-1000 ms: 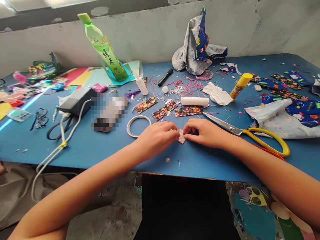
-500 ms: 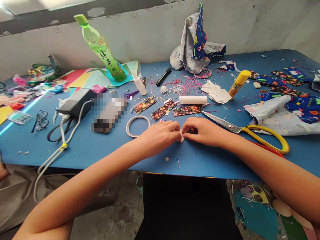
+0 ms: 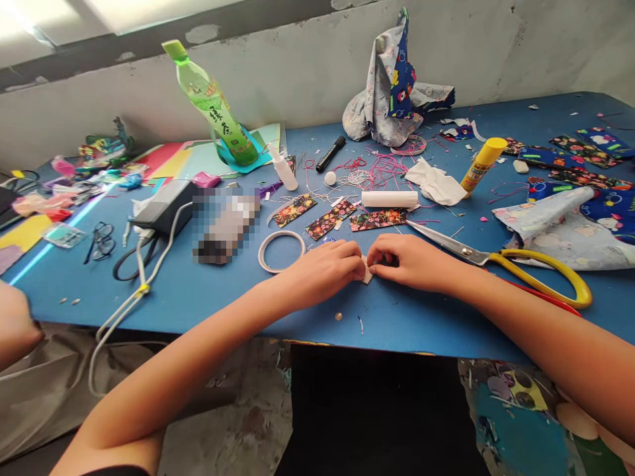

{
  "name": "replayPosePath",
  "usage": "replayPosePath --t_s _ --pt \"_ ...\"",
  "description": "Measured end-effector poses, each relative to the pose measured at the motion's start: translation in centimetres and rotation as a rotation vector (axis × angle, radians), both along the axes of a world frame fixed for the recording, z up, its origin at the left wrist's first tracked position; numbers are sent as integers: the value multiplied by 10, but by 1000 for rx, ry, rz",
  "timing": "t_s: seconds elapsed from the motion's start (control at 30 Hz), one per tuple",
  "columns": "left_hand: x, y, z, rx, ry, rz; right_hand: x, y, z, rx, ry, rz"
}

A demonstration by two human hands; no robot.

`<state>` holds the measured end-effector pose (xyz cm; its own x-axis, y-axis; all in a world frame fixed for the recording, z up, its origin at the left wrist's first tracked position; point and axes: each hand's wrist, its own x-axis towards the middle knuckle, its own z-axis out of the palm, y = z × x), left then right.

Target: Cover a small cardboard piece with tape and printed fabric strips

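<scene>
My left hand (image 3: 322, 271) and my right hand (image 3: 409, 261) meet at the front middle of the blue table (image 3: 208, 297). Both are closed, pinching a small pale piece of fabric (image 3: 366, 272) between their fingertips; most of the piece is hidden by the fingers. Just behind my hands lie three dark flowered fabric strips (image 3: 327, 219), a ring of tape (image 3: 282, 250) and a white roll (image 3: 389, 199). Big scissors with yellow handles (image 3: 520, 264) lie right of my right hand.
A green tea bottle (image 3: 218, 112), coloured paper sheets (image 3: 163, 155), a black marker (image 3: 330, 153), a yellow glue stick (image 3: 480, 165), pink thread (image 3: 377, 168) and cloth heaps (image 3: 391, 92) fill the back. A charger with white cable (image 3: 159, 211) and glasses (image 3: 99, 239) lie left. Another person's skin (image 3: 14, 324) shows at the left edge.
My fingertips have closed in tighter on the small piece, hiding more of it. The view has shifted slightly, and someone's skin has come into view at the left edge.
</scene>
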<state>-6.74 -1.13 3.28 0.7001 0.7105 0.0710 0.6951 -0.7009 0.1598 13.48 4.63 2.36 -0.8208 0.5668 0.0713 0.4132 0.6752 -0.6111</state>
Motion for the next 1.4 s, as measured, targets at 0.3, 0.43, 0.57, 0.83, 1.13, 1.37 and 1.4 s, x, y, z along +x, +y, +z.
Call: replayPosePath --t_s 0.3,0.43,0.57,0.83,1.13,1.37,1.4 --pt "-9 0 -12 87 -97 -31 -1 0 1 -14 -5 -10" --pt "-10 0 -14 124 -102 -34 0 0 1 -14 -2 -3" --pt "-7 -2 -14 64 -108 -12 0 0 0 1 6 4" --pt "-9 -3 -15 -96 -364 292 2 -1 -1 84 -21 45" --pt "-20 7 -8 -419 -649 411 5 -12 9 514 -221 197" --pt "-25 14 -10 -440 -764 414 -6 -22 23 601 -222 157" --pt "-25 15 -10 -432 -773 415 -7 -24 24 589 -217 161"
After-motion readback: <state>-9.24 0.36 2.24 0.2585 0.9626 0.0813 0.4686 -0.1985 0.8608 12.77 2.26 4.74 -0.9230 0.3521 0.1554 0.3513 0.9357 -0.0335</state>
